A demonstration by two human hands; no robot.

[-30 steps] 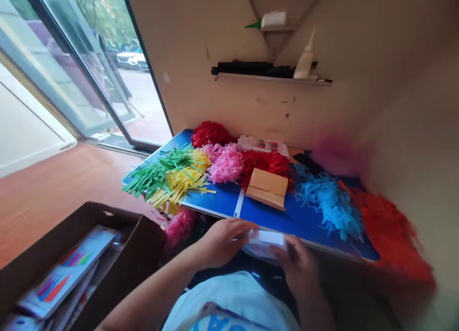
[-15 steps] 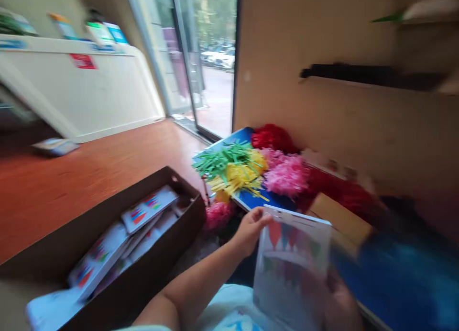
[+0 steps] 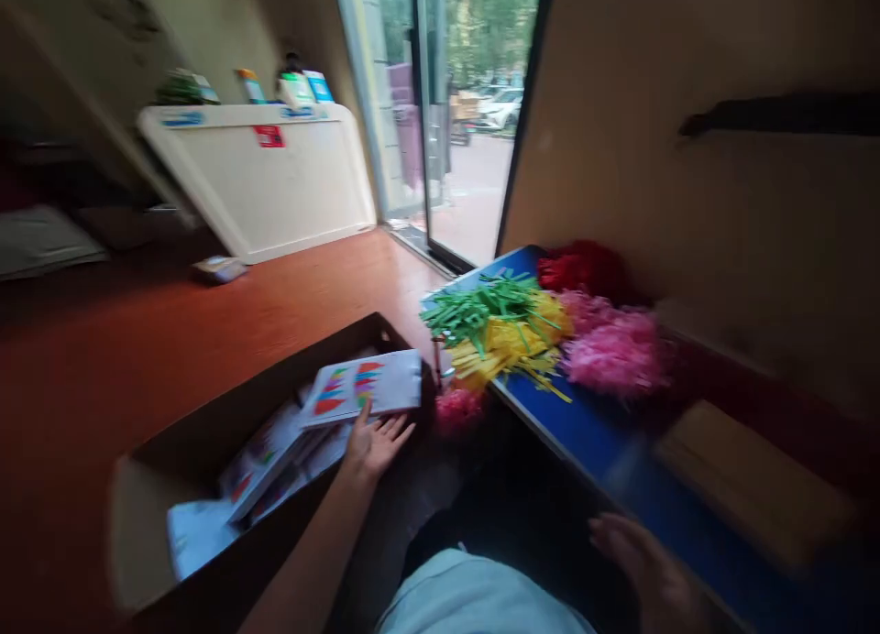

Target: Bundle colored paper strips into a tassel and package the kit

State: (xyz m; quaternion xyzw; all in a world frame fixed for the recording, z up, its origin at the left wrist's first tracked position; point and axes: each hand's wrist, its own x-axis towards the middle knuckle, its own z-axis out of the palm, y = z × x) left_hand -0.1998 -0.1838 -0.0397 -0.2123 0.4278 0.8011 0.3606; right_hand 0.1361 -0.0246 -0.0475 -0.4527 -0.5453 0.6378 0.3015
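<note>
My left hand is palm up with fingers spread, over the near edge of a long cardboard box. Just beyond its fingertips, a flat white pack with coloured pennants printed on it lies tilted at the box's right end; whether the fingers still touch it I cannot tell. More such packs are heaped inside the box. On the right, my right hand hangs by the blue table's near edge, blurred, its fingers loosely apart with nothing visible in them.
On the blue table lie green paper strips, yellow strips, pink shreds, a red bundle and a brown carton. The cardboard box stands left. Behind are a white board and glass door.
The pennant pack, earlier held between both hands, has moved left to the box. My left hand has swung left with it and opened. The view has turned left.
</note>
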